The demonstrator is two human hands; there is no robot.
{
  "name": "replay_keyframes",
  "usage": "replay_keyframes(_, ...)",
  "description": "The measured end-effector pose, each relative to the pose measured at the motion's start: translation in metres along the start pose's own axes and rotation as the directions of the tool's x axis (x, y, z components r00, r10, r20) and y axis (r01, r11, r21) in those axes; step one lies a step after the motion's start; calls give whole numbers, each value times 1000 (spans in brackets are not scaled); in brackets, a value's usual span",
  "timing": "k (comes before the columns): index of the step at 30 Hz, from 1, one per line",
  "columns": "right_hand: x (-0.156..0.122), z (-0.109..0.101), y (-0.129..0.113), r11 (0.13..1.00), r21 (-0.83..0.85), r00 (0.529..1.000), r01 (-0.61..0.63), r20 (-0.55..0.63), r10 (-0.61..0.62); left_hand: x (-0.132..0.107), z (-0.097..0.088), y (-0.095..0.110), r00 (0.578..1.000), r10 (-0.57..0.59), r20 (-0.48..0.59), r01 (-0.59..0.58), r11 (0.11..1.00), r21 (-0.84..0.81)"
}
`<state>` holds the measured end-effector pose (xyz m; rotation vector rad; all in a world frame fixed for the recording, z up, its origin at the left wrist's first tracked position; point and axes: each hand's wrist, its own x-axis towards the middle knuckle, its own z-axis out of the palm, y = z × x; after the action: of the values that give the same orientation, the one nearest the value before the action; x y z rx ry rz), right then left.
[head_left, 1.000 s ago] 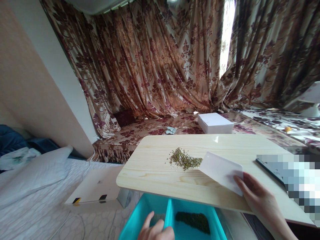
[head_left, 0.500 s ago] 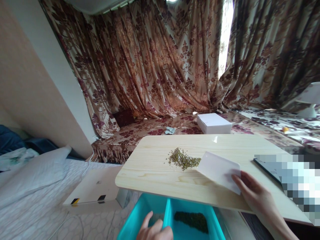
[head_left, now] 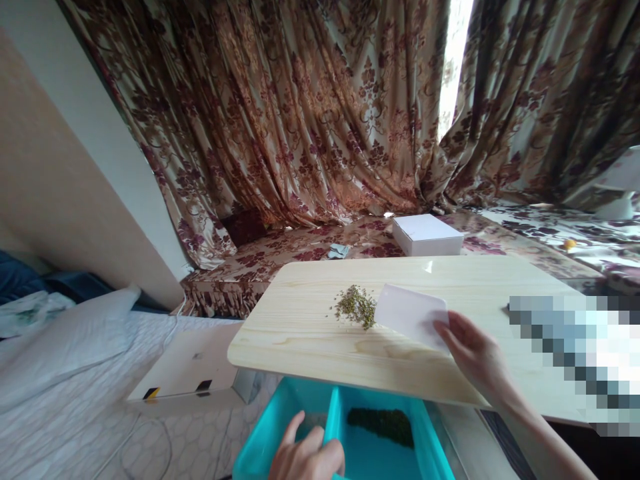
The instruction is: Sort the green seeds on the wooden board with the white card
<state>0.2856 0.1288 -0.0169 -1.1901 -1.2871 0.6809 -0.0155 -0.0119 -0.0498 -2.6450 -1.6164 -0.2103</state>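
Observation:
In the head view my right hand grips a thin white scraper, a flat sheet with rounded corners, between thumb and fingers. Its left edge meets a pile of small green-brown seed-like pieces on the pale wooden table. Below the front edge of the table is a two-compartment turquoise bin. My left hand lies over its divider with the fingers curled and the index finger raised; the grip underneath is partly hidden. Dark green material lies in the right compartment. The left compartment is partly covered by my hand.
A blurred-out device lies on the right side of the table. Behind the table stands a white box on a patterned cover, near a grey-blue cloth. A flat white carton rests on the bed at left.
My right hand has moved left with the scraper, pushing the right part of the pile leftward into a tighter heap. My left hand stays at the bin. The view has tipped slightly down.

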Motion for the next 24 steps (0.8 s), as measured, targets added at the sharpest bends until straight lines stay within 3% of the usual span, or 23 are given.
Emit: replay_keyframes(24, -2, 7, -6, 999, -32, 1000, -13, 28, 14, -2, -2, -1, 999, -42, 0, 42, 990, -132)
